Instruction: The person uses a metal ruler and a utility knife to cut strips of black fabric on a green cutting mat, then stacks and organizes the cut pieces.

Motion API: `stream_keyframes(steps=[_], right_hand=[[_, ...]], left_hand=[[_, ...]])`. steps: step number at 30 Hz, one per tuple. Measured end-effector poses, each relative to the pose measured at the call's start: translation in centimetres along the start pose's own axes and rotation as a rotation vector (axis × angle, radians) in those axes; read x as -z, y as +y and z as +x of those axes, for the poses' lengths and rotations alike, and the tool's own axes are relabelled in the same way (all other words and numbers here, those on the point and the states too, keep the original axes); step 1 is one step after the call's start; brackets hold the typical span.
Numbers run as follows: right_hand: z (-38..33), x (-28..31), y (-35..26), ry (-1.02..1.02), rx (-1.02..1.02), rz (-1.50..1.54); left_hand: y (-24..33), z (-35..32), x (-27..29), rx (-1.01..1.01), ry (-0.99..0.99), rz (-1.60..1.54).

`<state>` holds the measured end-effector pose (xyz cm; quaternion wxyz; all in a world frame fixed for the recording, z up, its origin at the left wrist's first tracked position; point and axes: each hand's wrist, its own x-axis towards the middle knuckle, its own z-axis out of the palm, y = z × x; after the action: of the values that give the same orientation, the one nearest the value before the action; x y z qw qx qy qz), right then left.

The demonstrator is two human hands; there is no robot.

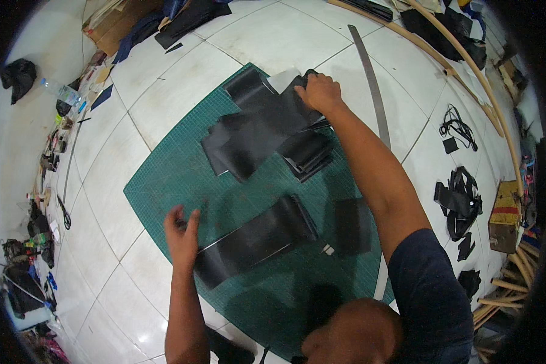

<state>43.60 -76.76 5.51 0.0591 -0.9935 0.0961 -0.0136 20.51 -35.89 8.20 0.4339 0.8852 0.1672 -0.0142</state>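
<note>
The left hand lay open, fingers spread, on the left end of a long black strip near the front of the green mat. The right hand reached far, fingers curled down on a pile of black sheets at the mat's far edge. A metal ruler lay on the tiles just right of it.

**What the things look like they are made of**

The green cutting mat looks matt and rubbery, with a fine grid. The black sheets look like smooth leather, a bit shiny. So does the long black strip. The long ruler looks like dull grey metal. The floor tiles are white and glossy.
</note>
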Motion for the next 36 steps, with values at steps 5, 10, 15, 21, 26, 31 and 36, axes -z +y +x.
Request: stream_keyframes(steps=[5, 10, 15, 21, 26, 31, 36], right_hand=[[0.1, 0.1, 0.4, -0.064, -0.024, -0.054], [-1.3, 0.7, 1.4, -0.098, -0.078, 0.041], [-3.4, 0.4, 3.5, -0.136, -0.083, 0.159], [-4.6, 1.1, 3.6, -0.124, -0.128, 0.230], [-5.1, 1.1, 4.1, -0.166, -0.169, 0.263], [-5.0, 1.8, 3.6, -0.206, -0.151, 0.223], [-5.4, 0.4, 4.4, -0.155, -0.128, 0.226]], left_hand=[[3.9, 6.8, -7.1, 0.037, -0.128, 0.059], [2.9, 9.8, -11.3, 0.011, -0.061, 0.244], [4.5, 9.9, -11.3, 0.082, -0.097, 0.078], [3.1, 12.9, -11.0, -0.126, -0.106, 0.007], [5.1, 12.7, -11.1, -0.028, -0.167, -0.249], [7.3, 13.5, -10.2, 0.064, -0.401, -0.375], [8.2, 14.0, -11.1, 0.081, -0.350, -0.233]])
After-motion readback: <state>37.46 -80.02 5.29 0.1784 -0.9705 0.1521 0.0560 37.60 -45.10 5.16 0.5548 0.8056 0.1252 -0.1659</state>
